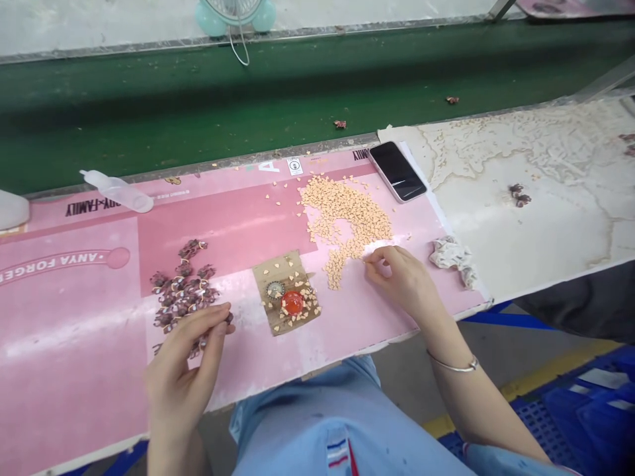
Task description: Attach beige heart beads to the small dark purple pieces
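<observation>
My left hand (191, 360) pinches a small dark purple-brown piece (229, 318) between thumb and forefinger. Just beyond it, partly hidden by the fingers, lies a heap of similar dark pieces (181, 294) with pale edges. My right hand (399, 277) is closed in a pinch at the near edge of a spread of tiny tan, roughly triangular bits (354, 208); what its fingertips hold is too small to make out. Between the hands, a brown card (285, 264) carries a shallow red dish (292, 303), a metal bottle cap (275, 289) and scattered tan bits.
A phone (397, 172) lies behind the tan bits, with crumpled white tissue (451, 259) to the right. A translucent squeeze bottle (119, 190) rests at the back left of the pink mat (74, 317). Beyond runs a green belt (278, 99); a small fan (235, 13) stands past it.
</observation>
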The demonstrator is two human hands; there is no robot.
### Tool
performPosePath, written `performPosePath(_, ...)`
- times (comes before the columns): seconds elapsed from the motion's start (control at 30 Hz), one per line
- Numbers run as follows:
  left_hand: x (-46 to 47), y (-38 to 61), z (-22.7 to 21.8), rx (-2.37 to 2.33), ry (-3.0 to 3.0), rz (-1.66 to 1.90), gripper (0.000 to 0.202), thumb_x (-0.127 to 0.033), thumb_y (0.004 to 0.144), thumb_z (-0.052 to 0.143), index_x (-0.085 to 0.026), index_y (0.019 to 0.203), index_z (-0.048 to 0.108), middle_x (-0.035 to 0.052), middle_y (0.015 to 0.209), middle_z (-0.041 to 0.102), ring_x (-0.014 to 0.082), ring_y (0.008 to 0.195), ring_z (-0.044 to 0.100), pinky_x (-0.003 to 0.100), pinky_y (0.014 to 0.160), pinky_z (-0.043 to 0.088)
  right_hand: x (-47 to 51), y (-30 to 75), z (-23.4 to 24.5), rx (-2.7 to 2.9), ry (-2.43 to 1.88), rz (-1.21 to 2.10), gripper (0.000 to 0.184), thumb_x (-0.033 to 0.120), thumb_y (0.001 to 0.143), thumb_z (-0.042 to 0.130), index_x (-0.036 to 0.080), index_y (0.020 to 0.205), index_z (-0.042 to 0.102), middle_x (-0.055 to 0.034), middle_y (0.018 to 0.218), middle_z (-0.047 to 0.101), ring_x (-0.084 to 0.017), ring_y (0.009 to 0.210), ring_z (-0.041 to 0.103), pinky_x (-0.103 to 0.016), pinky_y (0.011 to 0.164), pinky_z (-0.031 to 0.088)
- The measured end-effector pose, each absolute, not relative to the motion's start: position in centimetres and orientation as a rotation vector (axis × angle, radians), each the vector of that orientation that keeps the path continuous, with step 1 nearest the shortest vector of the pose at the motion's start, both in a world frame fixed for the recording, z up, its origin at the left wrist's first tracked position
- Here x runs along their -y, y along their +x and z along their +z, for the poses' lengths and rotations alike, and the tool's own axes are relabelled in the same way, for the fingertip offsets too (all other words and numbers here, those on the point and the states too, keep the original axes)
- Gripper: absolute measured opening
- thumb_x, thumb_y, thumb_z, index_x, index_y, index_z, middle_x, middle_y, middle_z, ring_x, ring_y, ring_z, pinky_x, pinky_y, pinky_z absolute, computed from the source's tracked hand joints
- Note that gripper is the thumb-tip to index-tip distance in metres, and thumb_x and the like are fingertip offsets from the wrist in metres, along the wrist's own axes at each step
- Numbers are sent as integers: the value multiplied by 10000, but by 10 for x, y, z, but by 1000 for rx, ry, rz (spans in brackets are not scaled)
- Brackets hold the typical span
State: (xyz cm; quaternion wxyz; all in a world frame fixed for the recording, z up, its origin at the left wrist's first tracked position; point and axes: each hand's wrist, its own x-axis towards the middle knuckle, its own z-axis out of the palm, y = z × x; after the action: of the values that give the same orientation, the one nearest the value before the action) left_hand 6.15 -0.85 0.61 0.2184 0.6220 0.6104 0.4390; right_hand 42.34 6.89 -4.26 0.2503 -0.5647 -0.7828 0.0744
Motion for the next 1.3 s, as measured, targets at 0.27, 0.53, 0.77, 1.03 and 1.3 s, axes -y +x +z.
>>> performPosePath(0.27, 8, 71, 7, -1633, 1783, 1152, 207, -126, 983, 641, -276, 1074, 751, 1, 1072, 766, 113, 830, 756, 230, 774, 604, -60, 422, -38, 2152, -1526, 241, 178, 118, 861, 549, 276, 837, 471, -35, 791, 659, -235, 774, 656, -344, 660, 501)
performPosePath(0.53, 13, 89, 12, -1577, 1745, 1095, 234, -142, 994, 637, -319, 1108, 739, -12, 1126, 778, 141, 988, 767, 251, 919, 620, -53, 423, -41, 2120, -1520, 292, 197, 117, 831, 552, 282, 831, 444, -17, 760, 655, -228, 746, 660, -341, 647, 509)
performPosePath(0.77, 12, 102, 18, -1477, 1827, 1054, 219, -143, 1007, 605, -304, 1092, 728, -9, 1109, 787, 138, 1037, 767, 226, 936, 635, -49, 426, -41, 2062, -1529, 318, 139, 218, 901, 601, 282, 926, 481, -43, 902, 760, -236, 819, 725, -355, 664, 547)
performPosePath(1.03, 14, 101, 22, -1483, 1901, 1032, 260, -92, 995, 596, -294, 1088, 732, -1, 1111, 779, 128, 1049, 759, 206, 935, 625, -48, 422, -41, 2115, -1490, 317, 135, 189, 923, 551, 280, 859, 473, -42, 832, 730, -239, 778, 708, -353, 636, 511)
performPosePath(1.3, 25, 112, 20, -1391, 1862, 1033, 242, -118, 997, 604, -278, 1108, 747, 16, 1120, 771, 119, 994, 773, 173, 898, 633, -47, 420, -46, 2072, -1461, 258, 143, 178, 882, 558, 282, 861, 461, -16, 756, 664, -226, 714, 660, -330, 595, 466)
